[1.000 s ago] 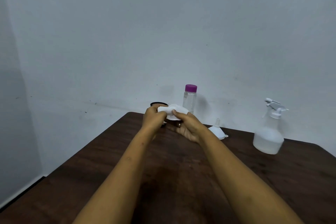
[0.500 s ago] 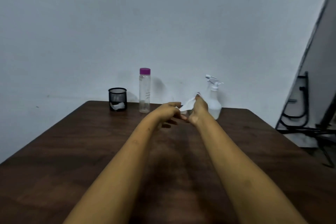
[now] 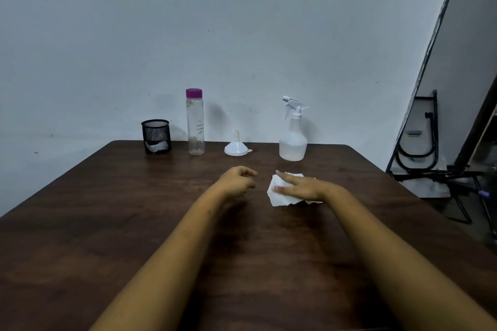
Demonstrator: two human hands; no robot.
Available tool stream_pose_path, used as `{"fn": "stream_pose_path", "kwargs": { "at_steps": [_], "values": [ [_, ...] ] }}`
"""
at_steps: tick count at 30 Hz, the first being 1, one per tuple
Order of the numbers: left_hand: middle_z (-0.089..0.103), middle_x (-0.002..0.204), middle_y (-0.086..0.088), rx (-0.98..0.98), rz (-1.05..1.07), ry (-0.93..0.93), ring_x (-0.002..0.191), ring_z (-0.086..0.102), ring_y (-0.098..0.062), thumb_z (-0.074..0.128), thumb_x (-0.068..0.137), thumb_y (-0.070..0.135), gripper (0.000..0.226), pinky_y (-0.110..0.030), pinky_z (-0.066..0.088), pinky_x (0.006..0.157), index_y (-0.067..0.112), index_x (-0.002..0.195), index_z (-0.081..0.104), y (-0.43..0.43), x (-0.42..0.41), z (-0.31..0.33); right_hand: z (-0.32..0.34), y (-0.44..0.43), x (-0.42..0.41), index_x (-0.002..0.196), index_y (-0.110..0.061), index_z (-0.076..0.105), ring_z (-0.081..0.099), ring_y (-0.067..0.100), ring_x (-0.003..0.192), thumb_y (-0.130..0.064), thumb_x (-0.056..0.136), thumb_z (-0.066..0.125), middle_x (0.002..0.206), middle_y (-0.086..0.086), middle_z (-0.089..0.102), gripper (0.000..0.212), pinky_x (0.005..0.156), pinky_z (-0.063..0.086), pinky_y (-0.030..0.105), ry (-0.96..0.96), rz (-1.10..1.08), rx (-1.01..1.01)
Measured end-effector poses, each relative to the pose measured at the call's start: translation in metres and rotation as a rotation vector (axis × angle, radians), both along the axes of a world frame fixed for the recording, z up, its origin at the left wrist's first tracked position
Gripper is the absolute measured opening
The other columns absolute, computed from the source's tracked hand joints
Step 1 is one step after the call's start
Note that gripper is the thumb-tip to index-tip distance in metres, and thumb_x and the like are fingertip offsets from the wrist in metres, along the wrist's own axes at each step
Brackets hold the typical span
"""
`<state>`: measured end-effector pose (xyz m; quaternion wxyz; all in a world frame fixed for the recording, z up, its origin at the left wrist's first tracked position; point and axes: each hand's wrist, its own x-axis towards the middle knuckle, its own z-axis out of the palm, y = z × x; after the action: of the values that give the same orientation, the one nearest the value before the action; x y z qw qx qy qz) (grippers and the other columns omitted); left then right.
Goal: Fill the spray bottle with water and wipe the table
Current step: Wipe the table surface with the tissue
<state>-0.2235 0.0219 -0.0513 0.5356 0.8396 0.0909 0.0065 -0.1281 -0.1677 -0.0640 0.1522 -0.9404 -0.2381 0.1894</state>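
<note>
- Pressing the cloth (image 3: 279, 196) flat onto the worktop (image 3: 107, 209) with the right hand (image 3: 301, 188), fingers straight.
- Holding nothing in the left hand (image 3: 236, 180), loosely curled, just left of the cloth.
- Standing upright at the far edge beyond the cloth: spray bottle (image 3: 293, 142), possibly part-filled, hard to judge.
- Lined up to its left: funnel (image 3: 236, 148), bottle (image 3: 195, 126), mesh cup (image 3: 156, 137).
</note>
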Motion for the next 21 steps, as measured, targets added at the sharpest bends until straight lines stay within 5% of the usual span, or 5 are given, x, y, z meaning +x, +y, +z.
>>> {"fn": "stream_pose_path", "kwargs": {
  "at_steps": [5,10,14,21],
  "values": [
    [0.063,0.110,0.002,0.095,0.090,-0.035,0.098,0.062,-0.018,0.058,0.082,0.014,0.021,-0.032,0.051,0.086,0.031,0.093,0.059,0.018,0.001,-0.017,-0.008,0.013,0.006,0.153,-0.022,0.010,-0.003,0.028,0.148,-0.053,0.099,0.019,0.161,0.007,0.001,0.062,0.120,0.001,0.046,-0.139,-0.066,-0.019],
    [0.050,0.135,0.001,0.440,0.153,0.044,0.127,0.043,-0.024,0.056,0.081,0.030,0.035,-0.050,0.022,0.114,0.036,0.115,0.057,0.032,0.001,-0.022,-0.033,0.019,0.013,0.152,-0.029,0.001,-0.003,0.028,0.148,-0.058,0.097,0.015,0.161,0.004,-0.006,0.064,0.119,0.000,0.044,-0.243,-0.088,-0.188],
    [0.040,0.144,0.002,0.533,0.177,0.039,0.137,0.031,-0.023,0.052,0.088,0.030,0.038,-0.056,0.005,0.115,0.034,0.126,0.051,0.033,-0.001,-0.028,-0.030,0.028,0.025,0.152,-0.030,0.001,-0.003,0.028,0.148,-0.061,0.096,0.013,0.161,0.003,-0.007,0.066,0.119,-0.001,0.044,-0.231,-0.169,-0.196],
    [0.041,0.144,0.002,0.522,0.280,0.031,0.137,0.032,-0.024,0.048,0.092,0.034,0.034,-0.057,0.007,0.114,0.033,0.126,0.051,0.055,-0.002,-0.028,-0.026,0.081,0.019,0.153,-0.022,0.001,-0.003,0.028,0.148,-0.059,0.097,0.013,0.161,0.004,-0.006,0.069,0.119,-0.001,0.045,-0.249,-0.059,-0.193]
  ]
}}
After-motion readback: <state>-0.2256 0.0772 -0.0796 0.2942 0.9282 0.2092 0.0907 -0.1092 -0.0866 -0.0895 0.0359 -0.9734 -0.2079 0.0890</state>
